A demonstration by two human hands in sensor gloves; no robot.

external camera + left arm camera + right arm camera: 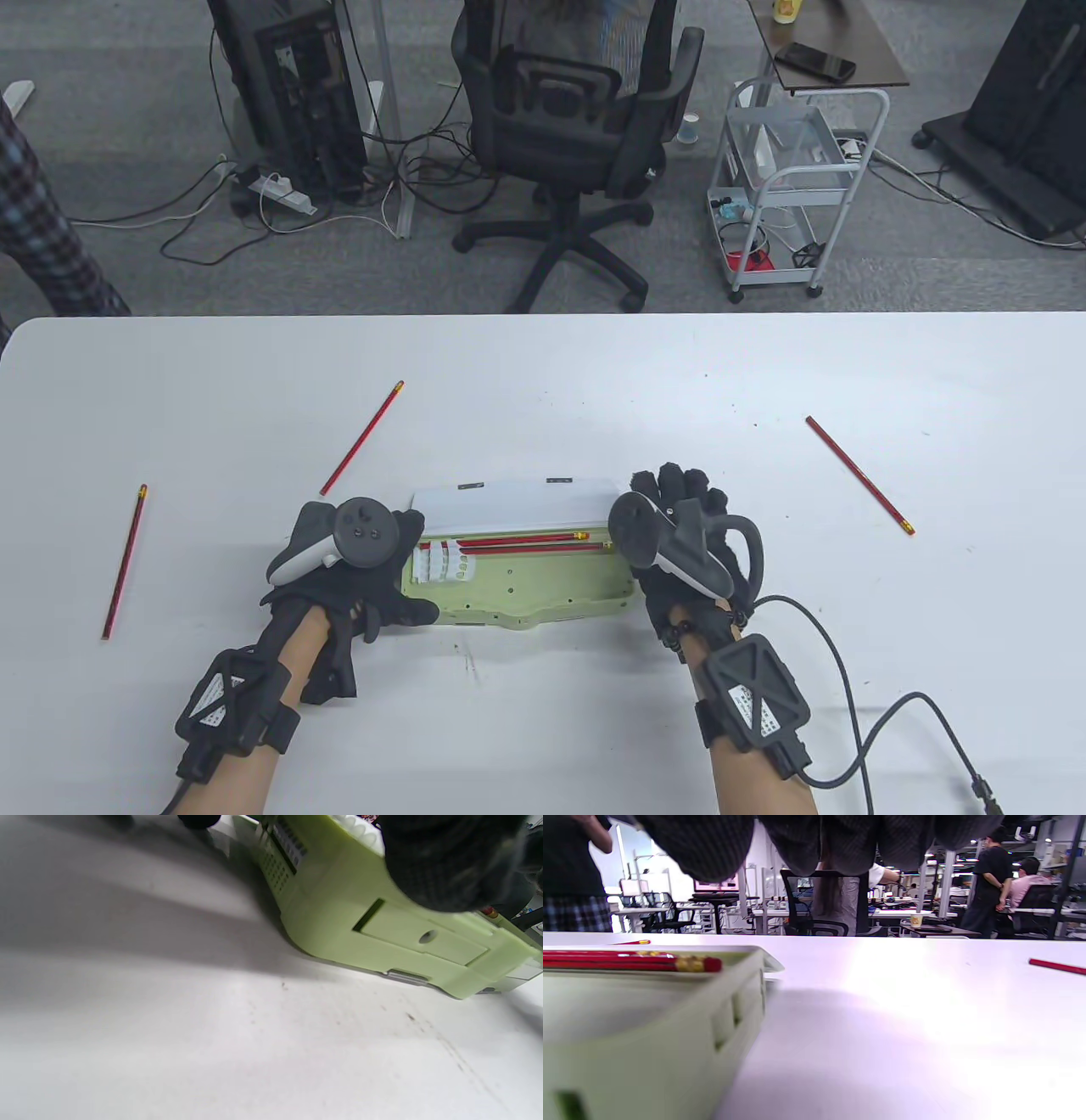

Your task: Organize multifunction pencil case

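Note:
A light green pencil case [543, 590] lies open in the middle of the table, its white lid [517, 509] standing up at the back. Two red pencils [526, 542] lie along its rear slot, also seen as pencils [628, 961] in the right wrist view. My left hand [394, 581] holds the case's left end, thumb [445, 861] pressed on the green body [339, 912]. My right hand [679, 509] hovers at the case's right end, its fingers [814, 840] relaxed above the table and holding nothing. Three more red pencils lie loose: one [363, 437] behind the case, one [125, 562] far left, one [859, 474] right.
A cable [857, 747] trails from my right wrist across the table's front right. Beyond the far table edge [543, 316] stand an office chair [568, 127] and a small cart [789, 187]. A person's checked sleeve [42, 229] shows at the left.

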